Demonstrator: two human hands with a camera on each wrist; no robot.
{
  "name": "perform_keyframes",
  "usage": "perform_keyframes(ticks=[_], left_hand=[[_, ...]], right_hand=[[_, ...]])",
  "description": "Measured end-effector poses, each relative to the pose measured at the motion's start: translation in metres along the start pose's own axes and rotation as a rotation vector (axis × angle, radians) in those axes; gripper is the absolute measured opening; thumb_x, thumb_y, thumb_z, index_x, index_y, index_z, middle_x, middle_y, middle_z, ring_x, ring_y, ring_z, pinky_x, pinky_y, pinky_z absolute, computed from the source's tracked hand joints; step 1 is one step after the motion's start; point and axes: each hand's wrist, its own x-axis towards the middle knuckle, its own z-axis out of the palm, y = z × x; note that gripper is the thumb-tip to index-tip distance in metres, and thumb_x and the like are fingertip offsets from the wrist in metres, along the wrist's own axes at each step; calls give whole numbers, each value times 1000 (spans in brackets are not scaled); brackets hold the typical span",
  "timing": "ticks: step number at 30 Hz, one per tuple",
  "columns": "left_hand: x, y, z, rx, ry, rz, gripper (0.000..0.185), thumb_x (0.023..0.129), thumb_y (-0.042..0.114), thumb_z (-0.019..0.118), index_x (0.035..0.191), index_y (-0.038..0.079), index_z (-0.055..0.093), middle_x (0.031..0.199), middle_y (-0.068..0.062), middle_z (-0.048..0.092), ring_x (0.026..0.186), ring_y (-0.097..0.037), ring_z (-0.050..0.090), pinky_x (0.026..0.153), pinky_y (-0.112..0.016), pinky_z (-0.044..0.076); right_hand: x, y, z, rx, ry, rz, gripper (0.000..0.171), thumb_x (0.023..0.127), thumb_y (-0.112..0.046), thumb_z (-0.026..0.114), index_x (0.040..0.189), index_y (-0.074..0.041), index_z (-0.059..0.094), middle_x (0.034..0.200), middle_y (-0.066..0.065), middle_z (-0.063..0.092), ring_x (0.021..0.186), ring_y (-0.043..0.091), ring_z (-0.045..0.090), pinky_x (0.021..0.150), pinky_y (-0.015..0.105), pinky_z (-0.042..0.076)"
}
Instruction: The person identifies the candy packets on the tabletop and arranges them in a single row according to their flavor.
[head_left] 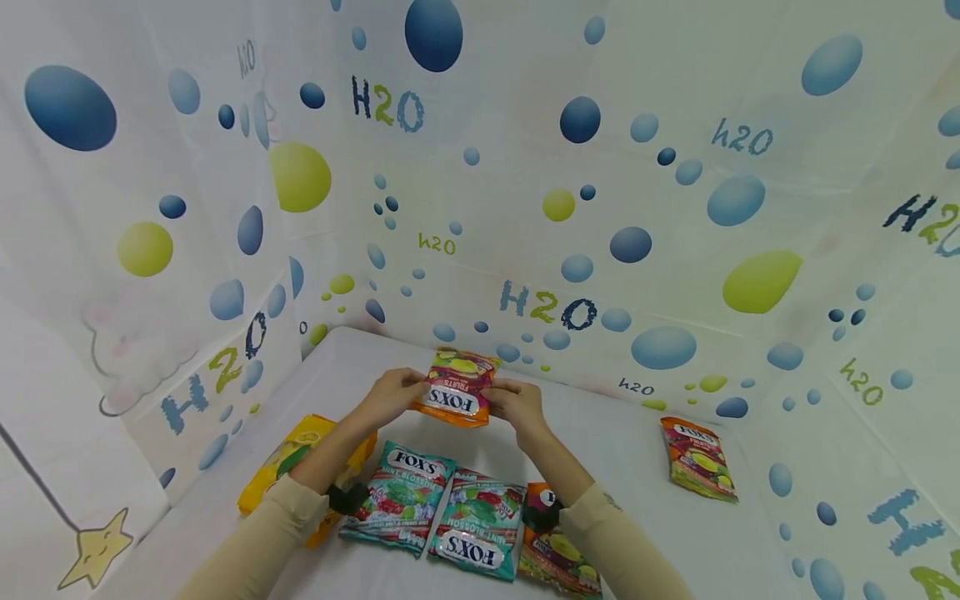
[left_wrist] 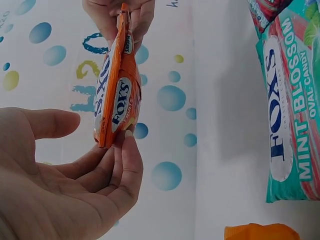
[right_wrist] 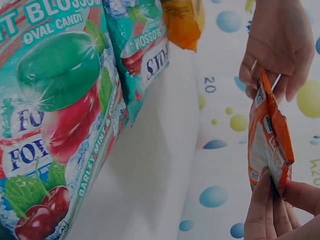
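- Orange Fox's Fruits candy bag (head_left: 455, 388) — in the head view it is held up above the white table (head_left: 622, 442), at the table's far edge near the bubble-print backdrop (head_left: 675, 208). The left hand (head_left: 392, 393) pinches its left end and the right hand (head_left: 516, 406) its right end, so the 2 hands sit apart with the bag stretched between them. Nearer than the held bag lie 2 teal Mint Blossom bags (head_left: 438, 508) side by side, a yellow bag (head_left: 288, 458) to their left, an orange bag (head_left: 551, 546) to their right; 1 more Fruits bag (head_left: 699, 458) lies well to the right of the held bag.
- Left wrist view — the held bag (left_wrist: 116, 95) shows edge-on, the left hand's fingertips (left_wrist: 127, 145) touching its near end, the right hand (left_wrist: 120, 17) gripping the far end. A teal bag (left_wrist: 292, 110) lies to the right of it.
- Right wrist view — the right hand's fingers (right_wrist: 267, 200) pinch the bag's (right_wrist: 267, 140) near end, the left hand (right_wrist: 280, 45) clamps the far end; teal bags (right_wrist: 60, 125) lie to its left.
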Motion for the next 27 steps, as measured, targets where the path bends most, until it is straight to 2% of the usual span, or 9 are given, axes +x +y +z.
perform_keyframes(ticks=[11,17,27], left_hand=[[-13,5,14,-28,-4,17,43,107,27,57,134,-5,62,128,-20,67,112,-32,64,102,-52,52],[-16,4,23,-40,3,11,41,106,27,59,133,-3,64,125,-16,69,107,-27,65,99,-47,55],[-22,7,40,-7,29,45,37,105,27,62,129,0,68,121,-14,71,106,-27,66,95,-47,57]], right_hand=[[-13,5,-15,-10,-3,9,35,96,-24,77,121,0,74,115,15,75,97,26,76,90,37,61],[-17,11,-24,22,-14,11,36,95,-21,78,122,2,73,116,17,75,97,25,76,88,36,62],[-27,17,-38,58,-9,-6,35,94,-18,78,119,5,73,110,17,76,91,23,76,85,35,62]])
